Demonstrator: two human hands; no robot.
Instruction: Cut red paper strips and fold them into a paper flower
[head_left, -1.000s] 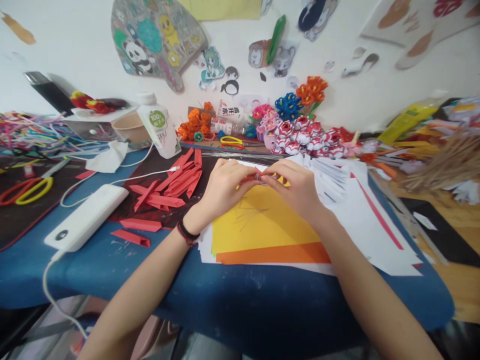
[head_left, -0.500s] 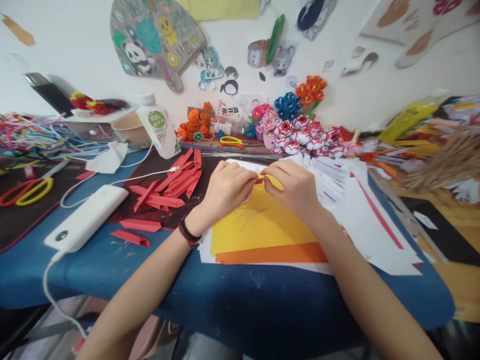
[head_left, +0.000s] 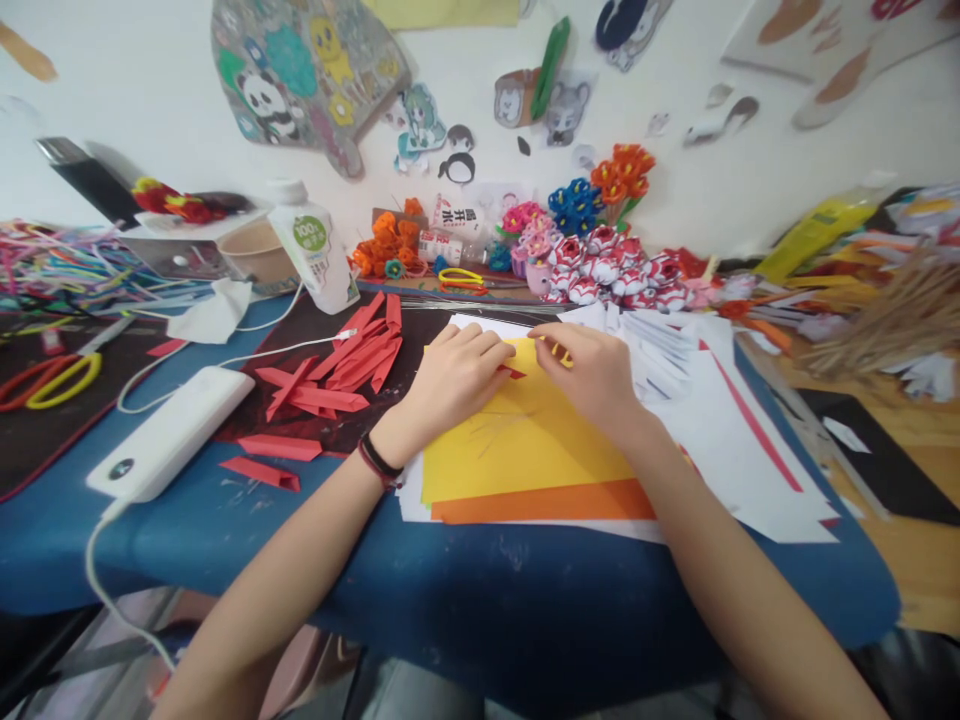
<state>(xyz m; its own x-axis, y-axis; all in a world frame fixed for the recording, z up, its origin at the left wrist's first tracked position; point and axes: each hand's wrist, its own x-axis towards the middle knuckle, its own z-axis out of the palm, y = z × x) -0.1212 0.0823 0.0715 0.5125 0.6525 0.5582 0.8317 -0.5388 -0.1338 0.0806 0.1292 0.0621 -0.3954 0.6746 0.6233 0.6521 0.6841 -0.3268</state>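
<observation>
My left hand is closed around a small red paper piece, whose tip pokes out past the fingers above the yellow sheet. Just to the right, my right hand is held with thumb and fingertips close together; whatever lies between them is too small to make out. The two hands are apart. An orange sheet and white sheets lie under the yellow one. Folded red paper strips are heaped on the dark mat left of my left hand, with two more nearer the front.
A white power bank with cables and red-yellow scissors lie at left. Behind stand a white bottle and paper flowers. White strips and sheets spread at right, beside a black board.
My right hand has moved slightly away from my left hand, and its fingertips no longer meet the left ones. More of the red piece's tip shows beside my left fingers.
</observation>
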